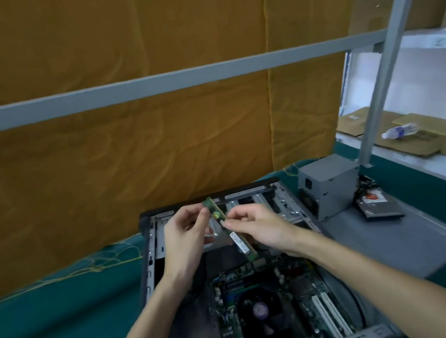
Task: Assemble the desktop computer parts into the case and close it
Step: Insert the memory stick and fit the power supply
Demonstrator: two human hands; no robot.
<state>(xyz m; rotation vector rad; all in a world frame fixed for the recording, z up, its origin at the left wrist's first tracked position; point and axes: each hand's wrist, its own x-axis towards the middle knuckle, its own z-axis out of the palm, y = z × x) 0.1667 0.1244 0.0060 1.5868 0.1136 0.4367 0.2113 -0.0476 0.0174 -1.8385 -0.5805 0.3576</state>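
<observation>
- Open computer case [153, 253] lies on the green table [51, 322], motherboard [263, 300] exposed.
- Right of the case: side panel [398, 238], power supply [330, 185], drive [378, 203].
- Above the case, left hand [185, 237] and right hand [261, 226] pinch a memory stick [231, 229] between curled fingertips.

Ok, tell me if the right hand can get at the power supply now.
Probably not yet: the right hand pinches the RAM stick, though nothing blocks the way to the power supply.

An orange fabric wall [128, 153] backs a grey metal shelf frame [164, 82] above the teal tabletop [51, 322].
</observation>
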